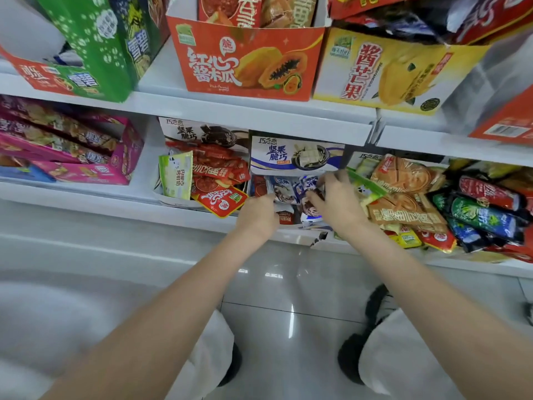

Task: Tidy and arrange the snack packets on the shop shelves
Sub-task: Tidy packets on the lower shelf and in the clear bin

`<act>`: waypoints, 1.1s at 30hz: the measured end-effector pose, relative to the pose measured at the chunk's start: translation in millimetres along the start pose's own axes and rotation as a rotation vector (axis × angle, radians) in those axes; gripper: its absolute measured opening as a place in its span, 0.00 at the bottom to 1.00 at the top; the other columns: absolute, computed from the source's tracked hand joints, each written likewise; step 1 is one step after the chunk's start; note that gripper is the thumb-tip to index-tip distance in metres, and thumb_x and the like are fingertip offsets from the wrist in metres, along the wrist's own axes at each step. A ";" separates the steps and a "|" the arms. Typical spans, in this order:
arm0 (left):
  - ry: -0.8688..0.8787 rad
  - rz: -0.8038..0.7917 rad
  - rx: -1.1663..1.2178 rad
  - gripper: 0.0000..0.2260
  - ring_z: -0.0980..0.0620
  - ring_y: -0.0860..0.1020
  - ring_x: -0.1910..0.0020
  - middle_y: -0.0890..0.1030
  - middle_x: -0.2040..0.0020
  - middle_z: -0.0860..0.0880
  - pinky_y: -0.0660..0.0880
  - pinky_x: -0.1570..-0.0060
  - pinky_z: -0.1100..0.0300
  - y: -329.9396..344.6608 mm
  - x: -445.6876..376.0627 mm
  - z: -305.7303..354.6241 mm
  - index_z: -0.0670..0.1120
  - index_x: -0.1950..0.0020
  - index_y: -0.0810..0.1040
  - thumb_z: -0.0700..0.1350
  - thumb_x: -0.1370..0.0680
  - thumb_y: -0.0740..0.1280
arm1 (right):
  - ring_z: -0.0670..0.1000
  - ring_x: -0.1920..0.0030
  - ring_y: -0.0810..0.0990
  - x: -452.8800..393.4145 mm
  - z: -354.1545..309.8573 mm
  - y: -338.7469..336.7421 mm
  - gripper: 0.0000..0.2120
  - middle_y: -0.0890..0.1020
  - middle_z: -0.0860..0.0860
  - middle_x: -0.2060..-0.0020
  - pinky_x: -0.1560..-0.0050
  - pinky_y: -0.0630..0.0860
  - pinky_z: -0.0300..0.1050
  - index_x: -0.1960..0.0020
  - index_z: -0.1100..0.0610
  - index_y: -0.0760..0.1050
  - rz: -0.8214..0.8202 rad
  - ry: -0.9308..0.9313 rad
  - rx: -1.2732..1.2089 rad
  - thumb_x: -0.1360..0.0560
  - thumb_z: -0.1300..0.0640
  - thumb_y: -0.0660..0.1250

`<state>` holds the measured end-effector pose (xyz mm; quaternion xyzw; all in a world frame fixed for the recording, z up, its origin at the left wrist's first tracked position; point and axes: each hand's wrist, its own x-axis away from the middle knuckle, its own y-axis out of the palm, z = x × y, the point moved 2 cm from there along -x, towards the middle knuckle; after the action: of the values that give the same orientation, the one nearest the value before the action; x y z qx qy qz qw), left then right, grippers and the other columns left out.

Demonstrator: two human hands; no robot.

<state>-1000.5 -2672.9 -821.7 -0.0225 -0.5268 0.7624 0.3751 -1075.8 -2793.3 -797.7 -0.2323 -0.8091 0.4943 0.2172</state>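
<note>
Both of my hands reach into a white-and-blue display box [294,157] on the middle shelf. Inside it lie several small blue-and-white snack packets [284,189]. My left hand [258,216] rests at the box's front left, fingers curled against the packets. My right hand [336,197] lies over the packets at the right, fingers spread and pressing on them. Whether either hand actually grips a packet is hidden by the fingers.
A box of red packets [219,174] with a green packet [176,174] stands to the left. Tan and green packets [403,203] pile up on the right. Orange papaya [245,64] and yellow mango [383,70] boxes sit on the shelf above. Tiled floor lies below.
</note>
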 end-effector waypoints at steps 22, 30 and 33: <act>0.094 0.364 0.282 0.09 0.56 0.73 0.60 0.76 0.48 0.47 0.64 0.57 0.71 -19.6 23.8 -5.0 0.40 0.48 0.79 0.34 0.25 0.63 | 0.59 0.40 0.71 3.6 2.5 13.8 0.16 0.68 0.59 0.40 0.37 0.69 0.51 0.36 0.60 0.73 -0.093 -0.156 0.118 0.22 0.57 0.62; 0.428 0.404 0.175 0.09 0.52 0.73 0.59 0.75 0.58 0.49 0.73 0.58 0.59 -12.7 59.1 -9.6 0.41 0.52 0.73 0.31 0.29 0.65 | 0.55 0.50 0.79 24.7 -8.1 -0.3 0.15 0.80 0.58 0.50 0.46 0.75 0.49 0.37 0.58 0.73 0.050 -0.179 -0.308 0.22 0.62 0.58; 0.336 0.238 0.324 0.10 0.55 0.77 0.58 0.76 0.57 0.52 0.76 0.54 0.60 -6.9 56.9 -13.8 0.46 0.52 0.70 0.34 0.27 0.67 | 0.50 0.63 0.80 33.5 -9.8 9.7 0.22 0.82 0.58 0.56 0.63 0.79 0.39 0.30 0.52 0.63 -0.259 -0.125 -0.431 0.22 0.65 0.56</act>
<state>-1031.6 -2627.0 -801.7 -0.1501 -0.3217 0.8612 0.3637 -1095.3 -2762.8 -798.2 -0.1369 -0.9305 0.2918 0.1737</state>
